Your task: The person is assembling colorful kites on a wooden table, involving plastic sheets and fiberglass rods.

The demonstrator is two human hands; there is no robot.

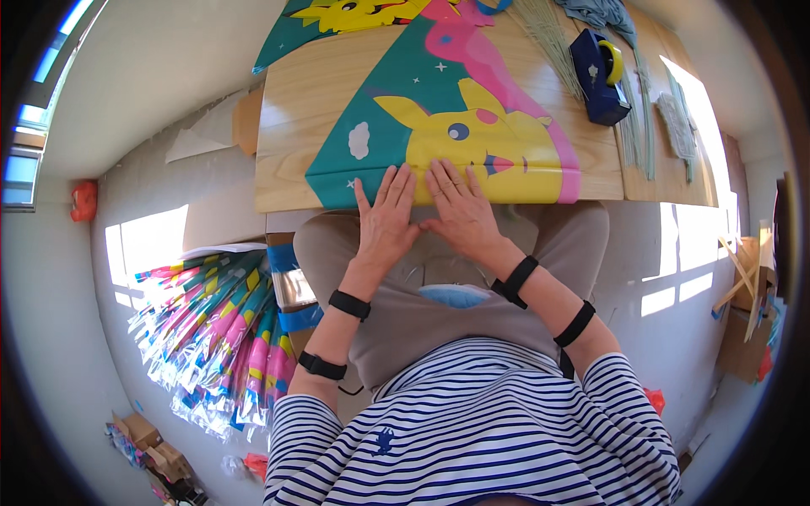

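A triangular kite lies spread on the wooden table, teal on the left and pink on the right, with a yellow cartoon character printed on it. Its wide side runs along the table's near edge, where a straight crease or fold shows. My left hand presses flat on this near side, fingers stretched out. Beside it my right hand lies flat on the yellow part, fingers also extended. The thumbs nearly meet just off the table's edge. Neither hand grips anything.
A second printed kite lies at the far left of the wooden table. At the far right are a dark blue tape dispenser with yellow tape and bundles of thin rods. Many bagged kites fan out low at my left.
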